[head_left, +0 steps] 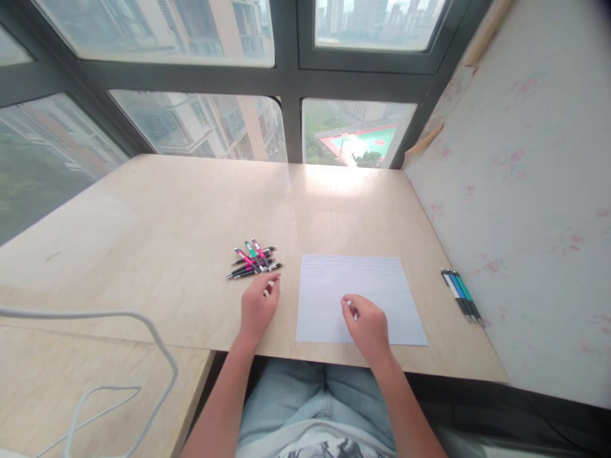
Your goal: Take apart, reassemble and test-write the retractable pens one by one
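My left hand (pixel 259 306) rests on the table just in front of a loose pile of pens (pixel 252 261), its thumb and fingers slightly apart with nothing visible between them. Pink, black and teal pens lie crossed over one another in that pile. Over the sheet of white paper (pixel 324 312) is my right hand (pixel 366 323), its fingers curled in and the thumb close to the index fingertip. No pen shows in it. Rows of small, faint writing (pixel 351 266) run along the top of the sheet; the words are too small to read.
Several pens (pixel 462 296) lie side by side near the floral wall (pixel 534 229) on the right. A pale cable (pixel 157 334) loops over the lower left surface. The wooden table (pixel 191 210) reaches back to the dark window frame (pixel 291 83).
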{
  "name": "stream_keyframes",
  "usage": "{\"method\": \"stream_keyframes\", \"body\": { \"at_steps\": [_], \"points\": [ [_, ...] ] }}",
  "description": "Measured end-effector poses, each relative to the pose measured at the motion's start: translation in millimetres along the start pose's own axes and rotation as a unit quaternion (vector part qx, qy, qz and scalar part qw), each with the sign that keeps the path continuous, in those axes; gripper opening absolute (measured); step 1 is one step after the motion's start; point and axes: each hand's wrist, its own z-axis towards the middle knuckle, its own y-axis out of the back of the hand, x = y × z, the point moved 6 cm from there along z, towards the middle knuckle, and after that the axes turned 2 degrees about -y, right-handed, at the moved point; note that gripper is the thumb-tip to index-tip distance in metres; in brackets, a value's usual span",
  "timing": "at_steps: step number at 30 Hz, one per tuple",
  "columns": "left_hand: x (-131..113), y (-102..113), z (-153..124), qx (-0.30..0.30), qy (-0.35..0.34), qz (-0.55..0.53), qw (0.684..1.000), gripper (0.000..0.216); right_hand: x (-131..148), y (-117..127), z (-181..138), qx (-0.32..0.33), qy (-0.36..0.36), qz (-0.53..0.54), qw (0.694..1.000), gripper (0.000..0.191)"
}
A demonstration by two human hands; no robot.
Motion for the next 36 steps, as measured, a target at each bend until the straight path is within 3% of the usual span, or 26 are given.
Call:
{"method": "stream_keyframes", "body": {
  "at_steps": [3, 5, 9, 13, 19, 27, 36],
  "points": [
    [19, 25, 15, -0.045, 0.026, 0.105, 0.993, 0.024, 0, 2, -2, -0.009, -0.002, 0.004, 1.0, 0.025],
    [26, 33, 22, -0.036, 0.032, 0.151, 0.987, 0.025, -2, 4, -2, -0.018, -0.003, 0.006, 1.0, 0.025],
    [32, 31, 28, 0.0, 0.071, 0.181, 0.981, 0.028, -5, 7, 0, -0.025, -0.011, 0.007, 1.0, 0.024],
    [43, 27, 33, 0.004, 0.151, 0.182, 0.972, 0.034, -6, 9, 1, -0.021, -0.02, 0.013, 0.999, 0.022],
    [54, 24, 38, -0.002, 0.222, 0.134, 0.966, 0.037, -7, 8, 0, -0.022, -0.024, 0.019, 0.999, 0.022],
    [57, 17, 34, -0.009, 0.26, 0.054, 0.964, 0.04, -9, 6, -1, -0.022, -0.03, 0.026, 0.999, 0.024],
    [71, 12, 23, -0.055, 0.276, -0.151, 0.948, 0.054, -10, 4, 0, -0.013, -0.039, 0.025, 0.999, 0.023]
  ]
}}
